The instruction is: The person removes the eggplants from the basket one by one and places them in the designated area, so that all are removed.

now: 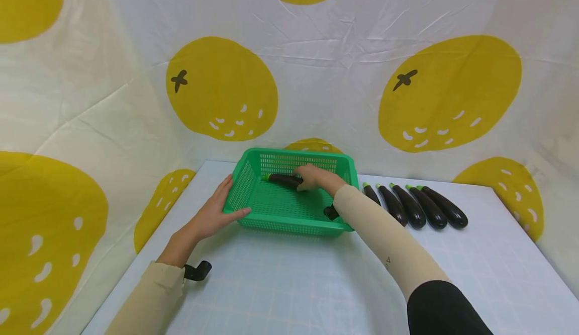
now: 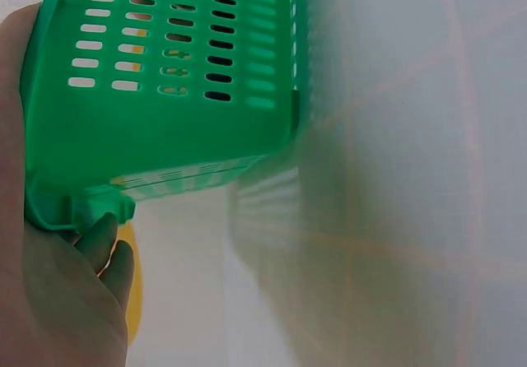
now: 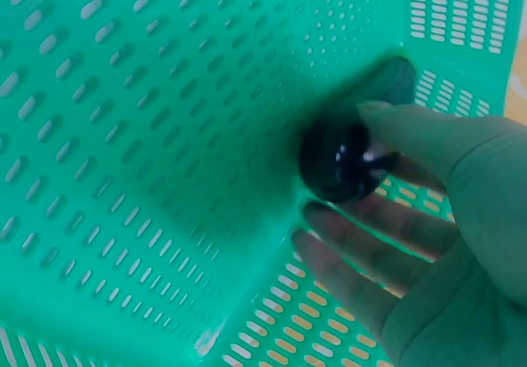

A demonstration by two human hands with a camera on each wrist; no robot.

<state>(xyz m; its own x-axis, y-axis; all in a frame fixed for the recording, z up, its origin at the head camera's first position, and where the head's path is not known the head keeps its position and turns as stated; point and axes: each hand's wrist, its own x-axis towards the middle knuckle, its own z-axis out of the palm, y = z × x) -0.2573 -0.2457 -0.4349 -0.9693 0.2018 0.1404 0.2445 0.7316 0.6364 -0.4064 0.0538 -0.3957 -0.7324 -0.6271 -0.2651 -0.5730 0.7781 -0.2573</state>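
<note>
A green plastic basket [image 1: 289, 224] with slotted walls stands on the table towards the back. My left hand [image 1: 210, 218] grips its left front corner, the thumb along the front rim and the fingers at the left rim; the left wrist view shows fingertips [image 2: 120, 260] curled by the rim's edge. Inside the basket, my right hand [image 1: 313, 177] holds a dark eggplant [image 1: 281, 179] near its blunt end, the green stem pointing left. In the right wrist view the thumb lies over the eggplant [image 3: 338, 165], with the lower fingers spread loosely beside it.
Several more eggplants [image 1: 409, 206] lie side by side to the right of the basket, stems towards the back; the right forearm partly covers the nearest ones. A pale checked cloth covers the table [image 1: 271, 284]. Behind it hangs a white curtain [image 1: 325, 93] with yellow fruit prints.
</note>
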